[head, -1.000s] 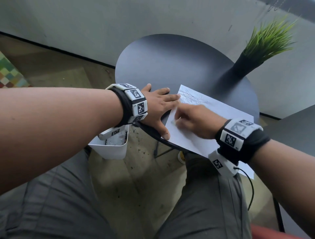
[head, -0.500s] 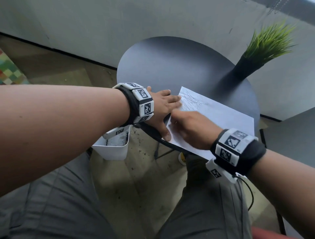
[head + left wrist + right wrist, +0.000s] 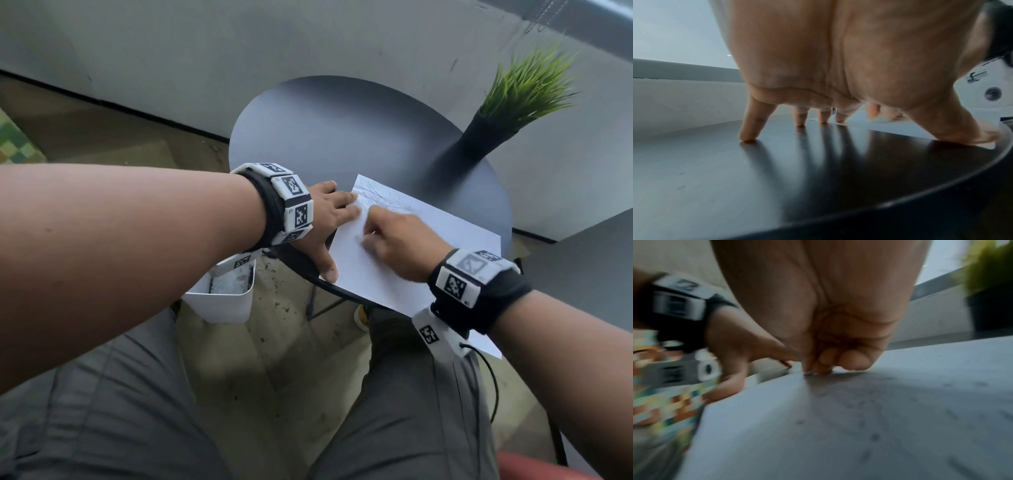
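A white paper sheet [image 3: 428, 240] with pencil scribbles near its far corner lies on a round dark table [image 3: 325, 137], its near corner hanging over the rim. My left hand [image 3: 334, 236] lies spread at the sheet's left edge. In the left wrist view its fingertips [image 3: 748, 136] press on the table top [image 3: 756, 178] and the thumb rests on the paper [image 3: 890, 129]. My right hand [image 3: 366, 236] is curled and pinches a small white eraser [image 3: 880, 120] against the sheet. In the right wrist view the fingertips [image 3: 818, 368] meet the paper [image 3: 859, 418], blurred by motion.
A green grass plant in a black vase [image 3: 486, 133] stands at the table's far right. A white bin [image 3: 226, 298] sits on the floor under my left wrist. A grey wall lies behind, a chequered rug [image 3: 13, 144] far left, and another grey surface [image 3: 582, 260] to the right.
My right hand has shifted a little back and forth over the left part of the paper. The left hand has stayed in place at the sheet's edge.
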{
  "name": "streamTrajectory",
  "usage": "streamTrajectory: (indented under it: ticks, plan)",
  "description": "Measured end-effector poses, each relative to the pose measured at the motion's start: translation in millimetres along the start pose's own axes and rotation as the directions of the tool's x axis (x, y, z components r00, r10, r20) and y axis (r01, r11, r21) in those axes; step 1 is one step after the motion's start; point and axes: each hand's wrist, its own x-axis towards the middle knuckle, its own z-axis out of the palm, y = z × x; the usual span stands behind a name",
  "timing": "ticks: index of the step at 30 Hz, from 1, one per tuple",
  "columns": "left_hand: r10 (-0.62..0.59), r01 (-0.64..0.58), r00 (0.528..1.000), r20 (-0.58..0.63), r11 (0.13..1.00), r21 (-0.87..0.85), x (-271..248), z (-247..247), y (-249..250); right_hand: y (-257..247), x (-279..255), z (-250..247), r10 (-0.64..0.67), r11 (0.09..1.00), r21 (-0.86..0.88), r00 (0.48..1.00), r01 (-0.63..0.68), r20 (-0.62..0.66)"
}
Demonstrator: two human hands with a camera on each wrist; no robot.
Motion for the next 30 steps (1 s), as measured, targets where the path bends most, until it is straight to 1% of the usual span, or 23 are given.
streamTrajectory:
  ticks: [1, 2, 3, 5, 6, 7, 8, 10, 11, 12, 13, 15, 16, 17, 19, 20, 21, 23, 25, 26, 27, 28, 30]
  plan:
    - [-0.004, 0.004, 1.0, 0.004, 1.0, 0.0, -0.6, -0.2, 0.6, 3.6, 2.0, 0.1, 0.07, 0.997, -0.008, 0.996, -0.07, -0.047]
    - [-0.012, 0.013, 1.0, 0.012, 1.0, -0.003, -0.8, -0.5, 0.9, 1.1, 0.3, 2.4, 0.048, 0.998, -0.026, 0.996, -0.05, -0.071]
    - [-0.022, 0.022, 1.0, 0.019, 1.0, -0.013, -0.7, -0.5, 0.5, -7.0, -4.1, 5.8, -0.031, 0.999, -0.036, 0.998, 0.029, -0.058]
    - [-0.03, 0.03, 0.999, 0.031, 0.999, -0.021, -2.6, -1.9, 1.2, -24.2, -19.7, 13.4, -0.241, 0.971, 0.013, 0.969, 0.241, 0.059]
    - [-0.025, 0.025, 0.999, 0.026, 1.0, -0.007, -2.8, -2.6, 1.9, -24.5, -23.7, 12.8, -0.273, 0.962, 0.059, 0.955, 0.267, 0.117]
    - [-0.018, 0.017, 1.0, 0.021, 1.0, 0.009, -3.0, -3.2, 2.3, -21.1, -22.1, 7.2, -0.238, 0.971, 0.073, 0.959, 0.229, 0.152]
    - [-0.013, 0.013, 1.0, 0.019, 1.0, 0.008, -3.2, -3.5, 2.9, -13.4, -15.1, 2.1, -0.155, 0.987, 0.059, 0.977, 0.147, 0.146]
    - [-0.009, 0.01, 1.0, 0.025, 1.0, -0.019, -2.9, -3.1, 2.4, 2.9, -1.7, -5.9, 0.045, 0.999, 0.004, 0.998, -0.045, 0.037]
    - [-0.007, 0.008, 1.0, 0.03, 1.0, -0.024, -3.0, -2.8, 2.6, 5.5, -1.5, -5.8, 0.09, 0.996, -0.024, 0.996, -0.09, -0.009]
    - [-0.007, 0.007, 0.999, 0.032, 1.0, -0.017, -2.3, -2.3, 2.6, 3.1, -4.9, -2.5, 0.061, 0.997, -0.047, 0.998, -0.062, -0.035]
    - [-0.008, 0.008, 1.0, 0.03, 1.0, -0.005, -1.3, -1.5, 2.2, -4.9, -11.0, 2.8, -0.023, 0.998, -0.063, 0.999, 0.022, -0.023]
    - [-0.012, 0.011, 0.999, 0.033, 1.0, 0.014, 0.8, 0.1, 2.2, -20.5, -29.6, 14.4, -0.227, 0.972, -0.045, 0.97, 0.232, 0.085]
    - [-0.013, 0.012, 0.999, 0.035, 1.0, 0.019, 2.4, 0.9, 1.8, -20.0, -34.6, 14.9, -0.266, 0.963, -0.016, 0.956, 0.27, 0.127]
    - [-0.012, 0.011, 0.999, 0.039, 1.0, 0.024, 3.9, 1.7, 1.5, -16.4, -33.7, 11.0, -0.251, 0.967, -0.003, 0.957, 0.254, 0.142]
    - [-0.009, 0.008, 0.999, 0.041, 0.999, 0.036, 7.6, 2.5, 0.3, -4.1, -21.0, 0.3, -0.082, 0.997, -0.006, 0.993, 0.083, 0.083]
    - [-0.008, 0.007, 0.999, 0.044, 0.999, 0.035, 8.8, 3.4, -0.4, 1.0, -15.6, -1.7, 0.003, 1.0, -0.02, 0.999, -0.002, 0.04]
    - [-0.008, 0.007, 0.999, 0.047, 1.0, 0.03, 9.8, 4.3, -0.7, 0.5, -14.3, -0.9, 0.043, 0.998, -0.046, 0.999, -0.043, 0.004]
    - [-0.01, 0.008, 0.999, 0.048, 0.999, 0.033, 11.9, 6.7, -1.6, -14.1, -20.7, 9.0, -0.051, 0.994, -0.097, 0.999, 0.05, -0.004]
    - [-0.005, 0.003, 0.999, 0.045, 0.999, 0.044, 12.6, 7.8, -1.9, -29.5, -35.0, 17.4, -0.195, 0.978, -0.054, 0.974, 0.202, 0.11]
    - [-0.003, 0.001, 0.999, 0.045, 0.999, 0.047, 12.7, 7.7, -2.1, -27.7, -36.7, 15.3, -0.208, 0.977, -0.019, 0.965, 0.213, 0.158]
    - [-0.001, -0.002, 0.999, 0.049, 0.999, 0.046, 12.8, 7.4, -2.0, -22.6, -32.9, 9.2, -0.17, 0.985, -0.008, 0.971, 0.174, 0.168]
    - [0.001, -0.003, 0.999, 0.052, 0.999, 0.042, 12.8, 7.1, -2.3, -14.7, -25.7, 3.3, -0.085, 0.996, -0.016, 0.986, 0.088, 0.142]
    - [0.002, -0.004, 0.999, 0.051, 0.999, 0.038, 12.2, 6.5, -2.2, -2.1, -15.3, -4.0, 0.076, 0.997, -0.027, 0.996, -0.075, 0.042]
